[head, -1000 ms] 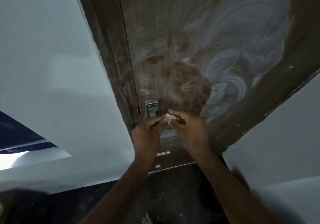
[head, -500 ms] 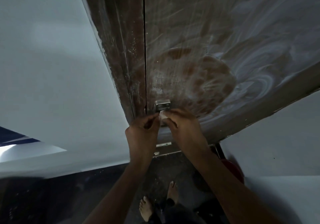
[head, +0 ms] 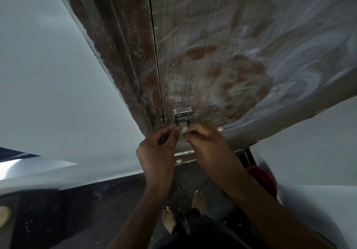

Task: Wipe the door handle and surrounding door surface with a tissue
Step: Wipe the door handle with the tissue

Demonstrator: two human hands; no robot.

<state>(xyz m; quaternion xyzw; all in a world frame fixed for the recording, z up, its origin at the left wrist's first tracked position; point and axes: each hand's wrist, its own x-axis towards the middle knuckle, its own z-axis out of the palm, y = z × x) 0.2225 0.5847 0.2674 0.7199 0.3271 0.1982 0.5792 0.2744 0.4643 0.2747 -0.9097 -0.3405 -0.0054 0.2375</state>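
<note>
A brown wooden door [head: 222, 36] fills the upper view, smeared with white dusty swirls around a cleaner brown patch. A small metal door handle [head: 182, 114] sits near the door's left edge. Just below it my right hand [head: 206, 144] pinches a small white tissue [head: 184, 130] between thumb and fingers. My left hand [head: 156, 150] is beside it, its fingertips closed at the tissue's left edge. Most of the tissue is hidden by the fingers.
The dusty door frame [head: 119, 55] runs down the left of the door, with a pale wall [head: 48, 84] beyond it. A pale wall [head: 309, 152] lies right. A red object [head: 262, 177] sits on the dark floor, and my bare feet [head: 181, 212] stand below.
The view has moved closer to the door and tilted down, bringing my feet into sight. Both hands have risen with the tissue to just under the handle.
</note>
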